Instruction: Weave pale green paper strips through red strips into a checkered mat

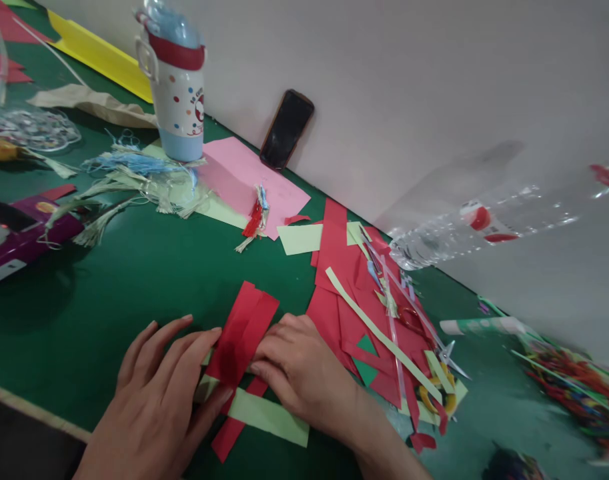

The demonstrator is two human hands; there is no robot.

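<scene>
Red paper strips [245, 330] lie crossed with pale green paper strips [271, 417] on the table in front of me. My left hand [169, 393] is at their left side, thumb and index finger pinching the strips and the other fingers stretched out over the table. From the right, my right hand [297, 363] has its fingers curled and pressed against the edge of the red strips. Its fingertips are partly hidden, so its exact hold on the paper is unclear. The lower red strip end sticks out under the green one.
Right of my hands lies a pile of red paper [329, 310] with scissors [437, 393]. Behind stand a bottle [179, 107] and a leaning phone [287, 130]. A clear plastic bottle [514, 213] is at right, a purple device [29, 230] at left. Tassels [134, 170] lie between.
</scene>
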